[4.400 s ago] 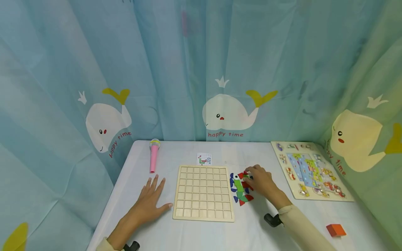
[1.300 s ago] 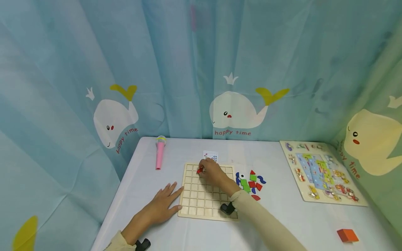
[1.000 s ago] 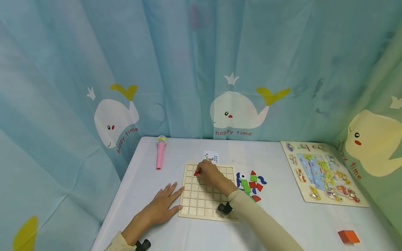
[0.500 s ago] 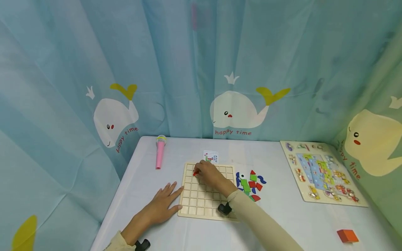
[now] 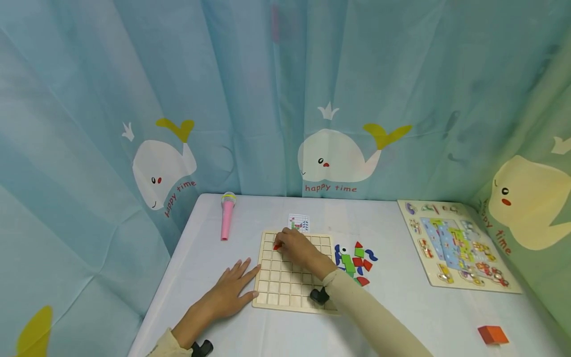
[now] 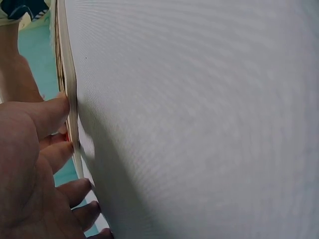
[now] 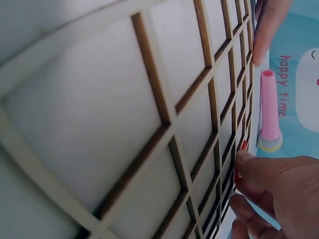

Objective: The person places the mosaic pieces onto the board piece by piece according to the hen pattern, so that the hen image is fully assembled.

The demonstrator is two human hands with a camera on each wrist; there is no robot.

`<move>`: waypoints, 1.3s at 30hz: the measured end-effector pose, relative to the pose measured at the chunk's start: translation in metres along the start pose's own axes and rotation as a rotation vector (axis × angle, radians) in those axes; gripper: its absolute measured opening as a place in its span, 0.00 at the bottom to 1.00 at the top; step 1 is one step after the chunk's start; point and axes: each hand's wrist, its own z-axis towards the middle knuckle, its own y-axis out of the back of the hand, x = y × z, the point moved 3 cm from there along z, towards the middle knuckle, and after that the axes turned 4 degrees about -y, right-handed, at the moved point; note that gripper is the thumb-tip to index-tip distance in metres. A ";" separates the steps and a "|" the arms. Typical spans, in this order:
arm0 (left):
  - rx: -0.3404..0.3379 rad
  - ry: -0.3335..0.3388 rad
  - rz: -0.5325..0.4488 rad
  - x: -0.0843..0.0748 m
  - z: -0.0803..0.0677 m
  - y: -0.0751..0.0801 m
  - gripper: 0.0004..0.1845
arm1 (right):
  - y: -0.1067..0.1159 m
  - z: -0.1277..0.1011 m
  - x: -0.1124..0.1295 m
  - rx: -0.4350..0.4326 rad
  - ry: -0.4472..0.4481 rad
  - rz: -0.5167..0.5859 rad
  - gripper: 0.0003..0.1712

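Whale curtains behind; right hand (image 5: 300,249) pinches red piece (image 5: 277,246) at grid board (image 5: 290,287) centre frame, left hand (image 5: 227,292) spread flat on worktop (image 5: 401,307).

Head view is bright and evenly lit, soft diffuse light with barely any shadows and no glare, though the wide lens bends the curtain (image 5: 285,99) at the edges. Both wrist views are super close: the table (image 6: 209,109) goes soft and blurry, with a dark shadow under the left hand (image 6: 30,169). The grid board (image 7: 149,124) looks stretched, but its near slats stay fairly sharp.
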 end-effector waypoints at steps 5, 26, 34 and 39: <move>-0.004 -0.002 -0.007 0.000 0.000 0.000 0.35 | 0.001 0.000 0.002 -0.006 0.012 -0.028 0.06; -0.002 0.016 0.012 -0.002 -0.001 0.000 0.35 | 0.057 -0.069 -0.075 -0.017 -0.298 0.035 0.13; 0.000 0.020 0.012 0.001 0.000 -0.001 0.36 | 0.077 -0.104 -0.122 -0.006 -0.529 0.019 0.16; -0.002 0.016 0.019 0.002 0.001 -0.003 0.35 | 0.086 -0.117 -0.138 0.047 -0.608 0.084 0.13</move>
